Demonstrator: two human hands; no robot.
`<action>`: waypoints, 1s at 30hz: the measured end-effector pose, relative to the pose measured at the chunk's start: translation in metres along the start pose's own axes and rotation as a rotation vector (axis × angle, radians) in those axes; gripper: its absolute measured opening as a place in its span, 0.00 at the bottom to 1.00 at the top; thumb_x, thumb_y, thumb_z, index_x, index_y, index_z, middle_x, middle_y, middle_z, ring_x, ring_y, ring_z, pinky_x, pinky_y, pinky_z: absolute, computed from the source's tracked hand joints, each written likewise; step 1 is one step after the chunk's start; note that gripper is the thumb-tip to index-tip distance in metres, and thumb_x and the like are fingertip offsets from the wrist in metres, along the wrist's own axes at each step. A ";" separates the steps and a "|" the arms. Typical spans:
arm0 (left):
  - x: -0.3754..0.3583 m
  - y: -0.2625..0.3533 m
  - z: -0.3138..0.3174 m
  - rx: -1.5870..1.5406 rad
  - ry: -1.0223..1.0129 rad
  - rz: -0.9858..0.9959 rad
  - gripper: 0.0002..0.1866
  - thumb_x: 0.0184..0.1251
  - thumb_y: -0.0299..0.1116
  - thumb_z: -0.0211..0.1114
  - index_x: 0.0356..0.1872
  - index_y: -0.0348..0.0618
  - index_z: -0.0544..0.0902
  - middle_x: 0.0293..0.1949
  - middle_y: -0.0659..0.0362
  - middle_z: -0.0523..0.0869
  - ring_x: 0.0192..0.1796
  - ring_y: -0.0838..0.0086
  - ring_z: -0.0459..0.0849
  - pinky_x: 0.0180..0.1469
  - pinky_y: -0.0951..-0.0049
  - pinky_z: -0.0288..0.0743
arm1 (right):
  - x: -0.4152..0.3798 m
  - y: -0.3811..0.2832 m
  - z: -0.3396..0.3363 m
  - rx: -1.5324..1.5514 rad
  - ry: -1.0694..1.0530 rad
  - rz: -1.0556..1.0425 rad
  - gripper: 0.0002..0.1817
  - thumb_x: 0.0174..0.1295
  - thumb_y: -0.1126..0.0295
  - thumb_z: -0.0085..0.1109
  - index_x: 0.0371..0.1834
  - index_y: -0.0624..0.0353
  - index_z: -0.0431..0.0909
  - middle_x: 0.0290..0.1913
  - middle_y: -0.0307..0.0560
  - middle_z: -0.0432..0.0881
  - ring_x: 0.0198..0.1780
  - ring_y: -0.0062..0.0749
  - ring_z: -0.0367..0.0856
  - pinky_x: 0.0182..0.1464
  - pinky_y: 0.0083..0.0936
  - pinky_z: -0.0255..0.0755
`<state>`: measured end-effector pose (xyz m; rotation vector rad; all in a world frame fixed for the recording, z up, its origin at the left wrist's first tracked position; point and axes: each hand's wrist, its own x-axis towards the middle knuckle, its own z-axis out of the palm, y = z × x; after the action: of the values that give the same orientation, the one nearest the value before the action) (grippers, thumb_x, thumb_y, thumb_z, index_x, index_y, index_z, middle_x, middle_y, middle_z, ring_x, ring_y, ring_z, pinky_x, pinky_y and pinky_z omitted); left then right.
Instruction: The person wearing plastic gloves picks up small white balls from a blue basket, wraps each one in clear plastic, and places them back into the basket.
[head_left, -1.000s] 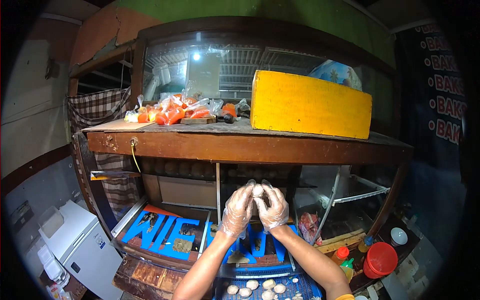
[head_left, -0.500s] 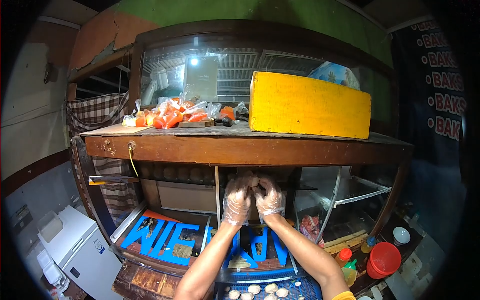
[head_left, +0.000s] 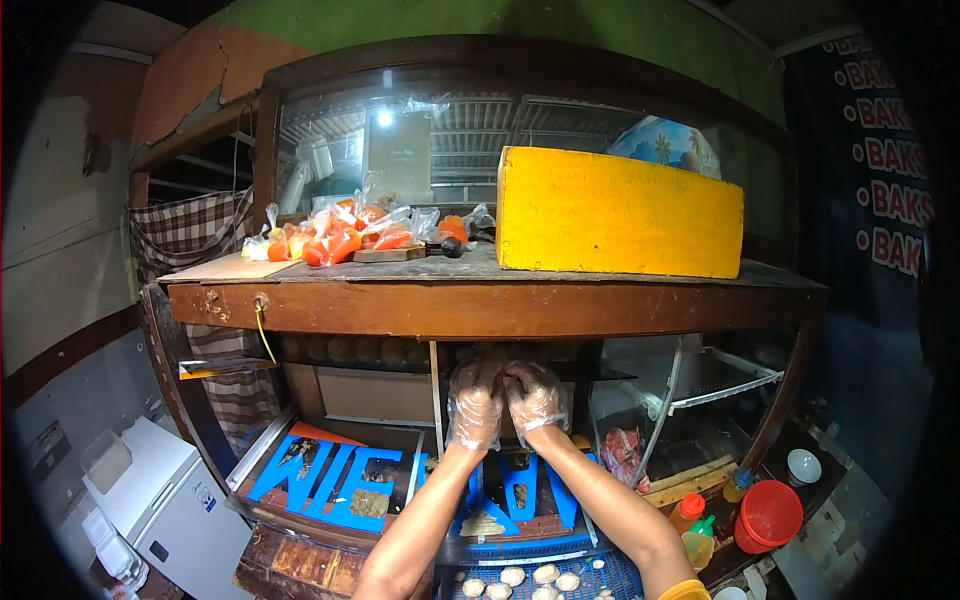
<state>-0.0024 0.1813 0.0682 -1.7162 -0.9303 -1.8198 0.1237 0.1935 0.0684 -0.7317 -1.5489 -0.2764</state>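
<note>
Head view: L hand (head_left: 476,402) & R hand (head_left: 537,400), both in clear plastic gloves, raised close together below wooden shelf (head_left: 480,307). Fingers curled; grip contents n/v, cannot tell if grasping. Pale lumps (head_left: 513,577) in blue basket (head_left: 623,573), btwn forearms.

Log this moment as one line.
left hand: gloved, raised | right hand: gloved, beside left | contents: hidden | pale lumps: in blue basket

Blue "MIE" lettering (head_left: 328,482) on low panel (head_left: 402,488); "BAKS" lines (head_left: 900,203) down dark banner (head_left: 865,330).
</note>
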 end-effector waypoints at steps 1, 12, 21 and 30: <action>0.000 0.001 -0.001 -0.008 -0.003 -0.003 0.19 0.58 0.18 0.69 0.52 0.43 0.88 0.43 0.47 0.89 0.47 0.46 0.87 0.52 0.49 0.83 | -0.001 0.000 0.000 -0.016 0.011 -0.014 0.08 0.57 0.73 0.73 0.40 0.57 0.89 0.45 0.53 0.92 0.47 0.54 0.90 0.52 0.44 0.84; -0.010 0.024 -0.029 -0.023 -0.083 0.026 0.12 0.62 0.23 0.69 0.47 0.44 0.87 0.43 0.49 0.91 0.47 0.48 0.87 0.57 0.49 0.79 | -0.006 -0.035 -0.034 0.007 -0.080 0.011 0.06 0.64 0.69 0.70 0.41 0.57 0.91 0.47 0.53 0.93 0.54 0.55 0.90 0.62 0.48 0.81; -0.004 0.069 -0.071 -0.076 -0.203 -0.036 0.11 0.62 0.22 0.71 0.45 0.41 0.85 0.41 0.50 0.89 0.45 0.49 0.87 0.54 0.50 0.79 | -0.010 -0.066 -0.081 -0.011 -0.197 -0.033 0.07 0.63 0.71 0.71 0.43 0.57 0.92 0.47 0.52 0.93 0.54 0.52 0.91 0.63 0.45 0.82; -0.012 0.108 -0.105 -0.226 -0.371 -0.145 0.10 0.65 0.20 0.73 0.47 0.38 0.86 0.43 0.47 0.90 0.47 0.49 0.88 0.51 0.54 0.83 | -0.043 -0.080 -0.117 0.090 -0.242 0.076 0.10 0.62 0.75 0.71 0.46 0.57 0.89 0.49 0.55 0.93 0.53 0.52 0.90 0.63 0.47 0.80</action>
<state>0.0081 0.0304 0.0749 -2.2336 -1.0484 -1.7851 0.1684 0.0523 0.0625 -0.7730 -1.7453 -0.0621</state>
